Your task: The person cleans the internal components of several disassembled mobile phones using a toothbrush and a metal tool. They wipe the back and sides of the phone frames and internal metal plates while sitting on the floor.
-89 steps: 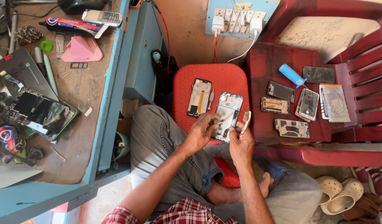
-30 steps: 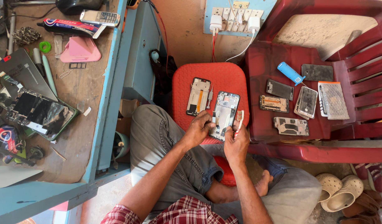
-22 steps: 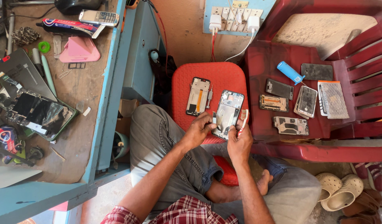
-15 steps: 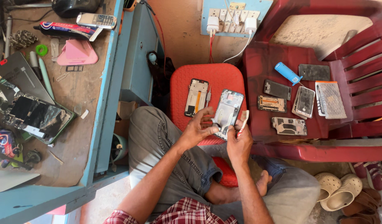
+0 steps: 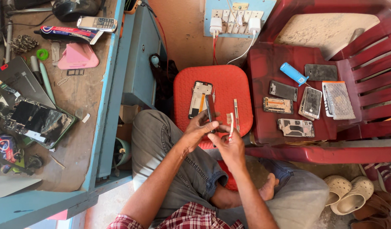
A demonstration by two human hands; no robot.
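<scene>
My left hand grips a dismantled phone that stands on its edge above the red stool. My right hand is pressed against the phone's lower end and also holds a thin white and red brush upright between its fingers. On the stool, just beyond my hands, lie an open phone frame and a narrow metal strip. My knees are on either side below the stool.
A dark red plastic chair on the right carries several phone parts and a blue cylinder. A wall socket strip with chargers is at the top. The blue workbench on the left holds phones, boards and tools. Sandals lie at lower right.
The phone lay face up in my hands before; now it is turned on its edge. My hands have stayed over the stool's front.
</scene>
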